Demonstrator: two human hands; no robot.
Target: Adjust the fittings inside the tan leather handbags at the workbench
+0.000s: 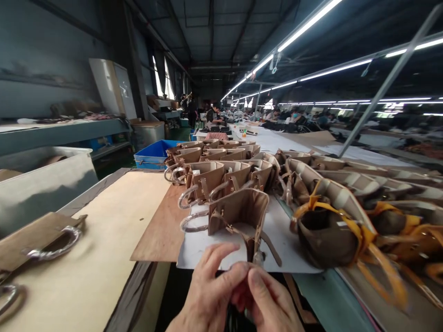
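Near the front edge of the white sheet [197, 251] stands a taupe handbag [224, 207], its plastic-wrapped handle [194, 222] sticking out to the left. A strap [272, 249] and a small plastic-wrapped piece [259, 257] hang from the bag's near side, just beyond my fingertips. My left hand [211, 286] is closed in a pinch at thumb level, with one finger raised. Against it, my right hand [270, 295] is pinched too, the two thumbs meeting. Whatever lies between the fingers is hidden.
Rows of similar handbags [207, 175] fill the table behind. Brown bags with orange trim [328, 235] stand at right. A pale board [114, 207] with a bag part [34, 240] lies left. Beyond are a blue bin [152, 154], a metal pole [391, 78] and co-workers.
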